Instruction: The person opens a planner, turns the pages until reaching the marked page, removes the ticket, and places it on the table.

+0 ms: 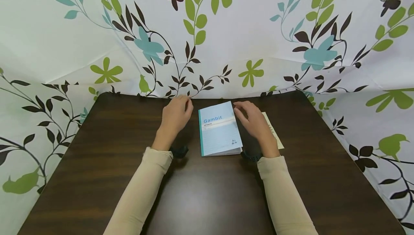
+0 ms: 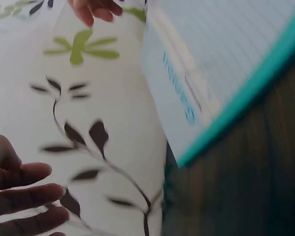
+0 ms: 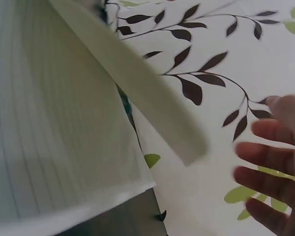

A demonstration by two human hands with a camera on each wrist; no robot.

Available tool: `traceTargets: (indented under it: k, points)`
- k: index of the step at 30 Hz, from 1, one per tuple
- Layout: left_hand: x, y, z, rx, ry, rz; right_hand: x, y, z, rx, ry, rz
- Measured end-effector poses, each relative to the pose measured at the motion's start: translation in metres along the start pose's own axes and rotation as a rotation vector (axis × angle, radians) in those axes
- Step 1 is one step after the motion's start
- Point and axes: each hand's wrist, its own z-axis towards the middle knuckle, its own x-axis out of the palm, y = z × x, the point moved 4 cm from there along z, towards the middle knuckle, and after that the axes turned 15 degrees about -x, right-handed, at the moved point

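A light blue notebook point(image 1: 220, 130) with a teal spine and the word "Gambit" lies on the dark table, its cover slightly raised on the right side. To its left is my left hand point(image 1: 176, 111), fingers loosely bent, apart from the notebook and holding nothing. My right hand point(image 1: 253, 118) hovers by the notebook's upper right corner. In the right wrist view, lined pages point(image 3: 64, 132) show under the raised cover point(image 3: 152, 108), and the right hand's fingers point(image 3: 268, 160) are spread, with a gap between them and the paper.
A pale yellow paper item point(image 1: 274, 130), partly hidden by the right forearm, lies on the table point(image 1: 97, 163). Dark bands sit on both wrists. A white cloth point(image 1: 220, 55) with leaf and flower prints hangs behind the table's far edge.
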Motion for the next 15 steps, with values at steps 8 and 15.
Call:
traceTargets:
  k: [8,15]
  points:
    - [-0.004,0.025,-0.007,0.027,0.134,0.148,-0.003,0.001,-0.007,-0.012,0.055,-0.132]
    - [0.012,0.007,0.000,-0.077,0.412,0.223,-0.022,-0.007,-0.011,0.143,0.211,-0.181]
